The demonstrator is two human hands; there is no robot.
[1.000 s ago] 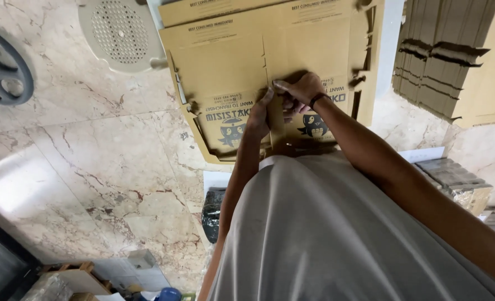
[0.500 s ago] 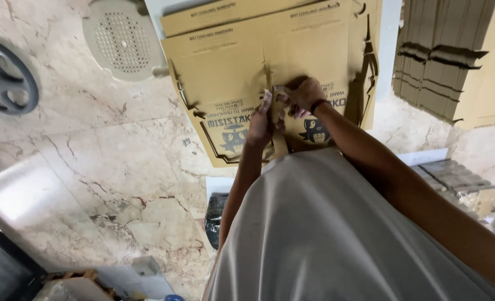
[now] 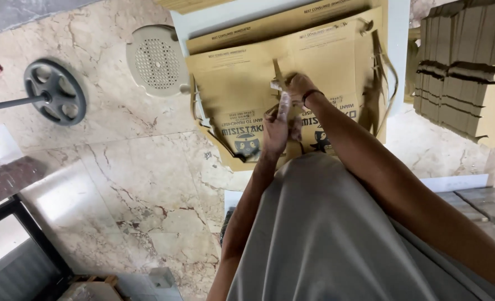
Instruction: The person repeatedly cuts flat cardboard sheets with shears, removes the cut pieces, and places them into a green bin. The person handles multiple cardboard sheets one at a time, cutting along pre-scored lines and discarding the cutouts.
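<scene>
A stack of flattened brown cardboard boxes point(image 3: 247, 83) lies on a white surface ahead of me, with printed panels facing up. My right hand point(image 3: 298, 86) is closed on a narrow brown strap point(image 3: 276, 72) that runs across the stack's middle. My left hand point(image 3: 277, 128) sits just below it, its fingers curled around the same strap. More loose strap ends point(image 3: 382, 67) hang at the stack's right side. My grey shirt fills the lower middle of the view.
A second pile of folded cardboard point(image 3: 459, 78) stands at the right. A round beige perforated cover point(image 3: 157, 62) and a dark wheel on a rod point(image 3: 55, 92) lie on the marble floor point(image 3: 136, 184) at left. Grey slabs point(image 3: 481, 203) sit at lower right.
Both hands have lifted from the printed panel toward the stack's middle, drawing the strap up with them. The view has tilted, showing more floor at left.
</scene>
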